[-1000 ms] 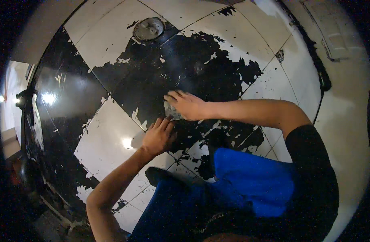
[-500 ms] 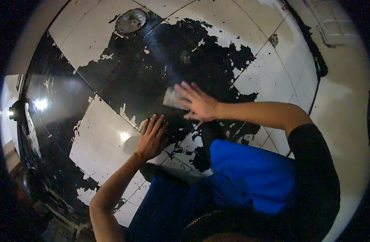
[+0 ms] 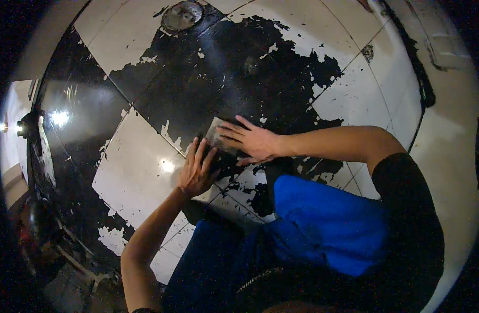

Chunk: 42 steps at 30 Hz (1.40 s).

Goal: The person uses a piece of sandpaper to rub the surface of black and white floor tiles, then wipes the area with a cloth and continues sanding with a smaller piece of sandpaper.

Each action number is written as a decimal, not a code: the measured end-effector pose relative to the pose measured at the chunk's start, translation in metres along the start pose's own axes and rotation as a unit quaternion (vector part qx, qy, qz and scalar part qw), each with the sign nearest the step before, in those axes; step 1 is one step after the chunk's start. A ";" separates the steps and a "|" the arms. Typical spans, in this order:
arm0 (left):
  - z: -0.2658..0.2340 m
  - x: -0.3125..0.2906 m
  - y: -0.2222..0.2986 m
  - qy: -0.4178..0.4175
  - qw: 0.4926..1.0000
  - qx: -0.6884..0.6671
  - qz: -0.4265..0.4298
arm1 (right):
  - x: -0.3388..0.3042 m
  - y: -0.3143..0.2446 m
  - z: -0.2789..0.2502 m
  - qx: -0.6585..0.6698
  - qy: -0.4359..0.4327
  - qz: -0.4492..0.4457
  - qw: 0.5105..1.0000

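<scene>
A greyish rectangular pad (image 3: pixel 213 130), maybe a sanding sheet, lies on the black, patchily peeled coating over the white tiles. My right hand (image 3: pixel 254 142) presses flat on it with fingers stretched out, covering its right part. Just beside the pad's lower left, my left hand (image 3: pixel 196 169) rests palm down on the floor, fingers spread, with nothing in it. The two hands are close together, fingertips nearly meeting. Ragged-edged black coating (image 3: pixel 171 86) spreads beyond both hands, with white tile (image 3: pixel 140 161) showing to the left.
A round, stained metal disc (image 3: pixel 182 15) sits in the floor at the far side. At the left, a bright lamp (image 3: pixel 21 127) glares, reflecting off the tiles. Dark clutter (image 3: pixel 46 229) stands at the lower left. My blue-clad knee (image 3: pixel 328 224) is bent close behind my right hand.
My right hand, blurred before, now lies more sharply on the pad. The pad has shifted slightly toward my left hand, and my left hand stays in nearly the same place. The view has shifted slightly.
</scene>
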<state>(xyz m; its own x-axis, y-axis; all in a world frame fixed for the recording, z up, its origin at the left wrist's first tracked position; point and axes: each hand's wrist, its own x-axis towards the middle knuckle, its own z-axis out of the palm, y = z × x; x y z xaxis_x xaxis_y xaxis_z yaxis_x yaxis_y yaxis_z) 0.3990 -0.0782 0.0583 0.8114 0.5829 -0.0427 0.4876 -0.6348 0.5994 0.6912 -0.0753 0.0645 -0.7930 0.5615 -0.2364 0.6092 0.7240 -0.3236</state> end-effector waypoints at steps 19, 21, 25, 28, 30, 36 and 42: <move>-0.010 0.012 0.022 -0.058 0.994 0.060 -0.066 | -0.001 0.001 -0.021 0.020 -0.035 -0.046 0.998; -0.006 0.007 0.019 -0.065 0.993 0.077 -0.058 | -0.002 0.004 -0.018 0.034 -0.030 -0.062 0.997; -0.006 0.004 0.014 -0.089 0.987 0.120 -0.053 | -0.004 0.023 -0.013 0.046 -0.019 -0.043 0.998; -0.018 0.003 0.002 -0.095 0.985 0.139 -0.029 | -0.005 0.059 -0.013 0.032 0.038 0.010 0.999; -0.026 -0.001 -0.007 -0.113 0.980 0.158 -0.048 | -0.005 0.079 -0.018 0.008 0.080 0.094 0.992; -0.027 -0.017 -0.013 -0.076 0.979 0.169 -0.088 | -0.007 0.100 -0.010 -0.050 0.131 0.151 0.979; -0.017 -0.019 -0.003 -0.047 0.984 0.148 -0.089 | 0.001 0.057 -0.006 -0.041 0.117 0.095 0.988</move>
<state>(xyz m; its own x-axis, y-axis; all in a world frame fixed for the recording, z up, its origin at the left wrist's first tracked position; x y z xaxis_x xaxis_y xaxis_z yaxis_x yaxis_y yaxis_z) 0.3767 -0.0786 0.0709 0.7247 0.6570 -0.2078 0.6852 -0.6552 0.3183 0.7255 -0.0316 0.0511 -0.6458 0.7608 -0.0641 0.7532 0.6211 -0.2166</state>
